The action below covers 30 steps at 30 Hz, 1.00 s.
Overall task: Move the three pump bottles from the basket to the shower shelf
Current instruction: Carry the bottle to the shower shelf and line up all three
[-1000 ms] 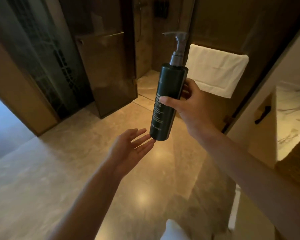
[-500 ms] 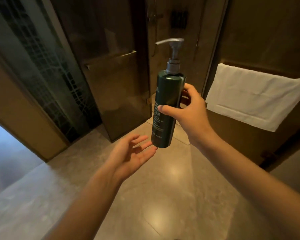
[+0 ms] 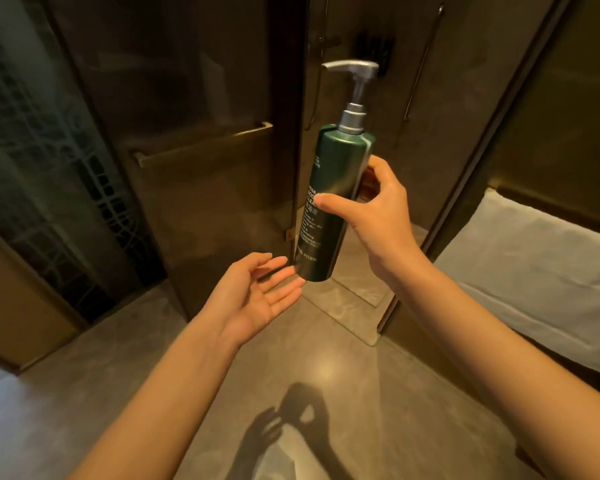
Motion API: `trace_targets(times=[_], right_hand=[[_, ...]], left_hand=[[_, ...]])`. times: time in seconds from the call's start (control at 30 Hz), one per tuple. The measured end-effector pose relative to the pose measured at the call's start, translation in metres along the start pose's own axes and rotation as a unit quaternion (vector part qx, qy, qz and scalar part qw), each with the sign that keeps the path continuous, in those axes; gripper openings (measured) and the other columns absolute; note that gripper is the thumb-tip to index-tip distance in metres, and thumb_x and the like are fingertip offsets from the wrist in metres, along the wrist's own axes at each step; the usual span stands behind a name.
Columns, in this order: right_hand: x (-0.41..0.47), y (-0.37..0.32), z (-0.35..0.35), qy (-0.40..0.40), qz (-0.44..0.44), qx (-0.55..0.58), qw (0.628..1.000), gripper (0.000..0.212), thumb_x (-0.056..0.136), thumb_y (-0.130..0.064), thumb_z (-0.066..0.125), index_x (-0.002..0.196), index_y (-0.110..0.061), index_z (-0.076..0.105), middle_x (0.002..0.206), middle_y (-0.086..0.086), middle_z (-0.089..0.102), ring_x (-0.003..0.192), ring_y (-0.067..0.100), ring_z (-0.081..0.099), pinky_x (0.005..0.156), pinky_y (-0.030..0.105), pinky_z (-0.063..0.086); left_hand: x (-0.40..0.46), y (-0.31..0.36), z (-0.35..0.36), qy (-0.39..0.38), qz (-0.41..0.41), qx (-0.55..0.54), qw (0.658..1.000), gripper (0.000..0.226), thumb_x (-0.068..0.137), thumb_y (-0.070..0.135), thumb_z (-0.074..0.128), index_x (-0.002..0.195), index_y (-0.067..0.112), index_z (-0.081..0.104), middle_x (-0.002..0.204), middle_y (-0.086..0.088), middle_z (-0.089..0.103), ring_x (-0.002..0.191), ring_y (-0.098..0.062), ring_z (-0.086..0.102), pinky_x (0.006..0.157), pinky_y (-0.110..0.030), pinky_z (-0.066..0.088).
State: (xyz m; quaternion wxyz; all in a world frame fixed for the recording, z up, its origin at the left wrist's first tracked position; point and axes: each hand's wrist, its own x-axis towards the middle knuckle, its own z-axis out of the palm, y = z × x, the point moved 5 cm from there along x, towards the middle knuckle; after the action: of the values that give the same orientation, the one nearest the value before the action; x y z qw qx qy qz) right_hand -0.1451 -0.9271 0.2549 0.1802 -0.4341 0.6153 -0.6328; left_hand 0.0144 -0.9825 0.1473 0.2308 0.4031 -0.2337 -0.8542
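A tall dark green pump bottle (image 3: pixel 329 188) with a silver pump head is held upright in the air, gripped around its middle by my right hand (image 3: pixel 378 216). Palm up with fingers spread, my left hand (image 3: pixel 257 296) hovers just below and left of the bottle's base, fingertips almost touching it. A dark fitting (image 3: pixel 374 50) hangs on the far shower wall behind the pump; I cannot tell if it is the shelf. The basket is out of view.
A tinted glass shower door (image 3: pixel 201 161) with a horizontal bar handle stands open on the left of the shower entrance. A white towel (image 3: pixel 541 271) hangs on a rail at the right. Glossy stone floor lies underfoot, with a low sill at the shower.
The view has moved closer to the shower entrance and turned left; the towel has slid to the right edge. Both hands keep their pose, the bottle still in my right hand.
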Motion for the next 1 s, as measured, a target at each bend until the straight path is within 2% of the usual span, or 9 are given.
trace_targets(times=[0.23, 0.4, 0.53, 0.67, 0.77, 0.87, 1.0], right_hand=[[0.152, 0.027, 0.003, 0.067, -0.011, -0.034, 0.997, 0.063, 0.065, -0.025, 0.083, 0.121, -0.025, 0.053, 0.105, -0.018, 0.062, 0.094, -0.015, 0.056, 0.068, 0.002, 0.045], [0.238, 0.085, -0.024, 0.119, 0.029, -0.047, 0.991, 0.062, 0.063, -0.029, 0.083, 0.117, -0.030, 0.053, 0.104, -0.022, 0.060, 0.094, -0.016, 0.054, 0.074, 0.013, 0.042], [0.316, 0.135, -0.048, 0.142, 0.042, -0.044, 0.988, 0.064, 0.062, -0.028, 0.084, 0.119, -0.028, 0.053, 0.107, -0.019, 0.061, 0.094, -0.014, 0.055, 0.074, 0.013, 0.042], [0.398, 0.168, -0.074, 0.166, 0.045, -0.021, 0.985, 0.067, 0.061, -0.024, 0.085, 0.121, -0.024, 0.054, 0.109, -0.014, 0.063, 0.098, -0.003, 0.059, 0.077, 0.015, 0.046], [0.459, 0.183, -0.084, 0.172, 0.044, -0.011, 0.984, 0.068, 0.061, -0.021, 0.085, 0.122, -0.021, 0.053, 0.109, -0.011, 0.064, 0.098, 0.002, 0.061, 0.081, 0.021, 0.050], [0.513, 0.200, -0.088, 0.149, 0.041, -0.005, 0.988, 0.067, 0.062, -0.018, 0.085, 0.121, -0.020, 0.053, 0.107, -0.011, 0.065, 0.095, -0.002, 0.062, 0.077, 0.016, 0.053], [0.573, 0.237, -0.098, 0.144, 0.052, -0.007, 0.988, 0.067, 0.062, -0.018, 0.085, 0.120, -0.024, 0.053, 0.106, -0.013, 0.064, 0.092, -0.009, 0.060, 0.067, 0.007, 0.049]], left_hand=[[0.136, 0.106, 0.060, -0.058, -0.025, 0.026, 0.998, 0.033, 0.087, 0.022, 0.053, 0.114, 0.005, 0.063, 0.119, -0.018, 0.064, 0.106, -0.035, 0.063, 0.092, -0.044, 0.050], [0.241, 0.131, 0.103, -0.088, -0.074, 0.053, 0.992, 0.033, 0.089, 0.024, 0.049, 0.114, 0.006, 0.061, 0.116, -0.017, 0.064, 0.104, -0.034, 0.062, 0.083, -0.040, 0.051], [0.326, 0.151, 0.149, -0.092, -0.090, 0.072, 0.989, 0.032, 0.091, 0.022, 0.046, 0.116, 0.006, 0.058, 0.112, -0.014, 0.066, 0.103, -0.032, 0.062, 0.082, -0.039, 0.050], [0.393, 0.186, 0.204, -0.087, -0.089, 0.095, 0.988, 0.036, 0.091, 0.021, 0.047, 0.123, 0.005, 0.055, 0.117, -0.015, 0.064, 0.104, -0.032, 0.061, 0.090, -0.041, 0.047], [0.435, 0.218, 0.235, -0.085, -0.083, 0.100, 0.988, 0.037, 0.093, 0.021, 0.046, 0.126, 0.005, 0.053, 0.127, -0.016, 0.060, 0.114, -0.033, 0.058, 0.098, -0.042, 0.044], [0.477, 0.240, 0.259, -0.077, -0.067, 0.094, 0.990, 0.038, 0.095, 0.022, 0.041, 0.128, 0.005, 0.051, 0.130, -0.016, 0.058, 0.118, -0.033, 0.056, 0.098, -0.042, 0.043], [0.537, 0.254, 0.287, -0.062, -0.075, 0.081, 0.992, 0.032, 0.094, 0.021, 0.044, 0.118, 0.005, 0.056, 0.126, -0.018, 0.060, 0.112, -0.033, 0.060, 0.100, -0.041, 0.045]])
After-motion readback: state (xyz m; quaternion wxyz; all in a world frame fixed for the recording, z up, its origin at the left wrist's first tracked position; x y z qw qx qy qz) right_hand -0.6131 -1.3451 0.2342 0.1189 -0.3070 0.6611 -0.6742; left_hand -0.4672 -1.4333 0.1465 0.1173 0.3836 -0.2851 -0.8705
